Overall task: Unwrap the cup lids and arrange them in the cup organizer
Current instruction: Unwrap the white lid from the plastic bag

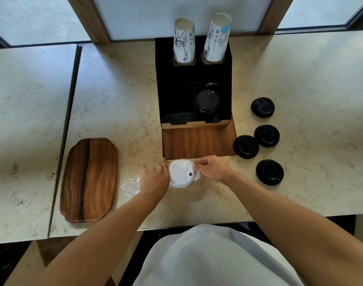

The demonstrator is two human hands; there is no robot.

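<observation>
A stack of white cup lids (181,172) in clear plastic wrap lies on the marble counter in front of the black cup organizer (177,96). My left hand (154,179) grips the stack's left side, with loose wrap (131,185) trailing out to the left. At the stack's upper right edge my right hand (212,168) pinches the wrap. One front compartment of the organizer holds black lids (207,100). Several black lids (262,107) (246,146) lie loose on the counter to the right.
Two stacks of printed paper cups (184,41) (217,38) stand in the organizer's back slots. A wooden tray (89,179) lies at the left. A wooden board (199,141) sits under the organizer's front. A seam (71,96) splits the counter at the left.
</observation>
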